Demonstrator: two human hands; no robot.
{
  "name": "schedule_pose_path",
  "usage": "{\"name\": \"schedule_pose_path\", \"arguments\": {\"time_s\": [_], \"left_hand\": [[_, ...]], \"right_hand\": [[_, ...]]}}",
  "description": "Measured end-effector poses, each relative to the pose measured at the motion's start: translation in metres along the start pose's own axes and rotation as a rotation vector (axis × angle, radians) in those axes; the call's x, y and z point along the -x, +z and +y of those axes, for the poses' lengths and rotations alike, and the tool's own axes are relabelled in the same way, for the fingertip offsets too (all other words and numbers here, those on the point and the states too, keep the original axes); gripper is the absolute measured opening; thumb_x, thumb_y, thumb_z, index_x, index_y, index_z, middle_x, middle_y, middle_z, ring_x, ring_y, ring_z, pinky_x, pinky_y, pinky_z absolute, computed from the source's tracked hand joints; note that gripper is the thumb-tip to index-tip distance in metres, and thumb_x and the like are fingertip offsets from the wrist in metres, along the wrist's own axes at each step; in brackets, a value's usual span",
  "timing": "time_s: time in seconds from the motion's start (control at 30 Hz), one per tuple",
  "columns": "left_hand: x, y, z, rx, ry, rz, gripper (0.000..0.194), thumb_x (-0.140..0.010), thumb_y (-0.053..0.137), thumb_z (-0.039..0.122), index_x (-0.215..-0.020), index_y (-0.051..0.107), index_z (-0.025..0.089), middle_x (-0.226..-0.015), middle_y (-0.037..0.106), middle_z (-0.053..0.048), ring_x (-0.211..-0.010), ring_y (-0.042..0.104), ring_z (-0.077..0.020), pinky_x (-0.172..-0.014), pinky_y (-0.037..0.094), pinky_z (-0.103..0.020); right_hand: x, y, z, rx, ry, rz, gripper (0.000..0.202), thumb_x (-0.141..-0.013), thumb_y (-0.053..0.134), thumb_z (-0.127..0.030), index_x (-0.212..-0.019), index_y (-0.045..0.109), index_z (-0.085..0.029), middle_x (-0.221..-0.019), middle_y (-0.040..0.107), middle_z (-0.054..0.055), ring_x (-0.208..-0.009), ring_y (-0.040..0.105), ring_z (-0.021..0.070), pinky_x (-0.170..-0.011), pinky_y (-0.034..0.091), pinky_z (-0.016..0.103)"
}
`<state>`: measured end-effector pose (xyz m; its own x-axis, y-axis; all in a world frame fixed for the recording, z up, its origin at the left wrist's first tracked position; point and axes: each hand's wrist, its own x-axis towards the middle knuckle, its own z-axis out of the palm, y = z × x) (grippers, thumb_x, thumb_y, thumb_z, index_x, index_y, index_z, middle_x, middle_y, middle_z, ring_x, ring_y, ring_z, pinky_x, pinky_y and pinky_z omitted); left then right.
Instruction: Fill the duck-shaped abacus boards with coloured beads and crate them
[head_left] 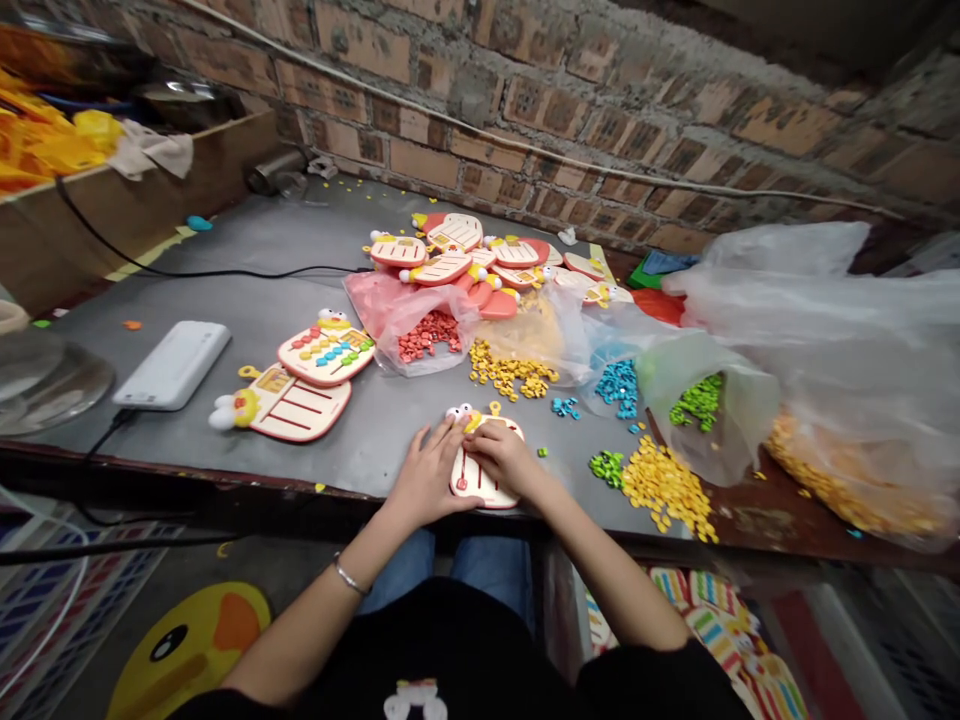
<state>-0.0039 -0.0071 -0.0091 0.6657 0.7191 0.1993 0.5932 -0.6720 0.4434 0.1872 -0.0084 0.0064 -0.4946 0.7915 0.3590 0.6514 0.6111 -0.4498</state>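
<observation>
A cream duck-shaped toy board [491, 493] with red slots and a red rim lies at the table's front edge. My left hand [429, 468] grips its left side, thumb along the lower edge and fingers over the top by the white eyes. My right hand [511, 458] is closed over the upper middle of the board, fingertips pinched together; what they hold, if anything, is hidden. One red bead [462, 484] sits in a slot at the lower left. To the left, a board with coloured beads [327, 352] overlaps a board without beads [304, 408].
More boards [454, 235] are piled at the back. Bags and heaps hold red beads [429, 338], yellow beads [667, 485], blue beads [618, 388] and green beads [697, 402]. A white power bank [174, 365] with a cable lies left. A brick wall [525, 110] stands behind.
</observation>
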Motion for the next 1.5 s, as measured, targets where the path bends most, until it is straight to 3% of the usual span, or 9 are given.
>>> {"name": "schedule_pose_path", "arguments": {"time_s": [0.33, 0.5, 0.6, 0.67, 0.73, 0.87, 1.0, 1.2, 1.5], "left_hand": [[0.001, 0.000, 0.000, 0.025, 0.001, 0.032, 0.111, -0.069, 0.072, 0.053, -0.149, 0.005, 0.018, -0.152, 0.033, -0.015, -0.143, 0.025, -0.0299, -0.113, 0.020, -0.049], [0.001, 0.001, 0.000, 0.037, 0.016, 0.052, 0.100, -0.073, 0.068, 0.047, -0.149, 0.009, 0.018, -0.151, 0.036, -0.015, -0.143, 0.026, -0.0288, -0.112, 0.020, -0.049], [0.002, 0.001, 0.000, 0.031, 0.030, 0.052, 0.098, -0.075, 0.067, 0.045, -0.149, 0.009, 0.018, -0.151, 0.035, -0.015, -0.143, 0.026, -0.0282, -0.113, 0.020, -0.049], [0.001, 0.000, 0.000, 0.032, 0.028, 0.037, 0.102, -0.074, 0.068, 0.050, -0.149, 0.007, 0.018, -0.152, 0.034, -0.015, -0.143, 0.025, -0.0286, -0.113, 0.020, -0.049], [0.001, -0.001, 0.000, 0.034, 0.025, 0.019, 0.106, -0.072, 0.069, 0.054, -0.150, 0.005, 0.018, -0.153, 0.032, -0.015, -0.143, 0.024, -0.0298, -0.112, 0.019, -0.050], [0.001, -0.003, 0.000, 0.026, 0.024, 0.004, 0.110, -0.070, 0.071, 0.055, -0.151, 0.004, 0.018, -0.153, 0.030, -0.016, -0.143, 0.024, -0.0323, -0.112, 0.018, -0.052], [0.001, -0.003, 0.000, 0.021, 0.036, 0.016, 0.111, -0.070, 0.071, 0.056, -0.151, 0.006, 0.018, -0.153, 0.031, -0.016, -0.142, 0.026, -0.0331, -0.111, 0.020, -0.052], [0.000, -0.004, 0.002, 0.025, 0.027, 0.010, 0.107, -0.073, 0.068, 0.056, -0.151, 0.005, 0.020, -0.153, 0.030, -0.016, -0.142, 0.026, -0.0318, -0.112, 0.016, -0.051], [0.000, -0.005, 0.003, 0.020, 0.010, -0.011, 0.107, -0.073, 0.067, 0.057, -0.151, 0.005, 0.019, -0.153, 0.030, -0.016, -0.143, 0.024, -0.0317, -0.113, 0.015, -0.051]], "right_hand": [[0.001, 0.008, -0.005, 0.056, 0.120, 0.018, 0.024, -0.085, 0.051, -0.011, -0.102, 0.064, -0.021, -0.092, 0.068, 0.009, -0.085, 0.061, 0.0208, -0.077, 0.048, 0.034], [0.006, 0.015, -0.026, -0.144, 0.216, -0.064, 0.030, -0.078, 0.058, -0.011, -0.106, 0.060, -0.019, -0.090, 0.068, 0.007, -0.081, 0.062, 0.0196, -0.073, 0.049, 0.030], [0.012, 0.008, -0.035, -0.328, 0.242, -0.048, 0.030, -0.082, 0.058, -0.015, -0.112, 0.057, -0.018, -0.095, 0.069, 0.007, -0.086, 0.064, 0.0190, -0.078, 0.051, 0.032], [0.018, -0.002, -0.034, -0.428, 0.289, 0.029, 0.019, -0.086, 0.058, -0.020, -0.105, 0.059, -0.020, -0.094, 0.069, 0.006, -0.086, 0.064, 0.0181, -0.080, 0.051, 0.032], [0.023, -0.015, -0.025, -0.459, 0.366, 0.188, 0.007, -0.086, 0.061, -0.026, -0.091, 0.061, -0.020, -0.093, 0.067, 0.007, -0.089, 0.063, 0.0194, -0.081, 0.052, 0.034], [0.033, -0.037, -0.002, -0.435, 0.494, 0.446, 0.017, -0.082, 0.067, -0.036, -0.087, 0.063, -0.021, -0.102, 0.059, 0.009, -0.088, 0.062, 0.0197, -0.072, 0.055, 0.032], [0.037, -0.045, 0.013, -0.274, 0.501, 0.355, 0.015, -0.087, 0.061, -0.034, -0.091, 0.065, -0.021, -0.090, 0.060, 0.006, -0.081, 0.060, 0.0186, -0.067, 0.053, 0.031], [0.030, -0.031, 0.024, 0.104, 0.373, 0.188, 0.016, -0.091, 0.053, -0.024, -0.079, 0.063, -0.020, -0.080, 0.061, 0.007, -0.080, 0.054, 0.0218, -0.072, 0.047, 0.036], [0.051, -0.036, 0.011, -0.042, 0.307, 0.139, 0.012, -0.091, 0.054, -0.023, -0.086, 0.065, -0.022, -0.087, 0.066, 0.008, -0.085, 0.059, 0.0220, -0.077, 0.050, 0.037]]}}
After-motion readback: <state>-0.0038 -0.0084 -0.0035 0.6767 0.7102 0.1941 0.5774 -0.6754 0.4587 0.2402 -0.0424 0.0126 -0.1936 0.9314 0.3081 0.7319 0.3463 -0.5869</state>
